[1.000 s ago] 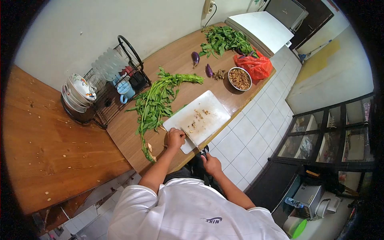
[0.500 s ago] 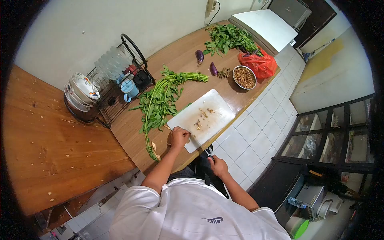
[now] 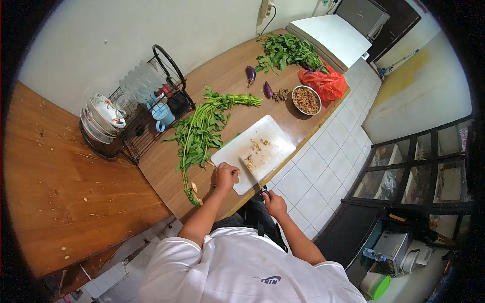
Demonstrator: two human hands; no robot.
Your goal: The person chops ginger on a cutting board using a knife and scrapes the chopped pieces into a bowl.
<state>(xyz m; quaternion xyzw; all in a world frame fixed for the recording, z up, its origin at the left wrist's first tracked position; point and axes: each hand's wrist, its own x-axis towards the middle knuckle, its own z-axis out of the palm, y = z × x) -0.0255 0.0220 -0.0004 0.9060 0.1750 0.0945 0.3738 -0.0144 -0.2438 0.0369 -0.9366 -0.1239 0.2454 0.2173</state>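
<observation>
A white cutting board (image 3: 275, 134) lies at the table's near edge with small brown chopped bits (image 3: 258, 145) on it. My left hand (image 3: 227, 175) rests over the board's near left corner, fingers pinched together; whatever is between them is too small to make out. My right hand (image 3: 275, 203), just off the table edge, is closed round the handle of a knife (image 3: 254, 174). The blade reaches over the board, its tip beside the chopped bits. Left of the board spreads a bunch of leafy greens (image 3: 202, 126), with pale scraps near its lower end.
A bowl of chopped brown pieces (image 3: 306, 100) stands past the board, beside a red plastic bag (image 3: 326, 83). Two purple eggplants (image 3: 250, 74) and more leafy greens (image 3: 285, 50) lie farther back. A dish rack (image 3: 136, 134) with plates and cups stands left.
The knife blade has swung away from my left fingertips, its tip now by the chopped bits. My right hand has shifted only slightly, and my left hand stays in about the same place.
</observation>
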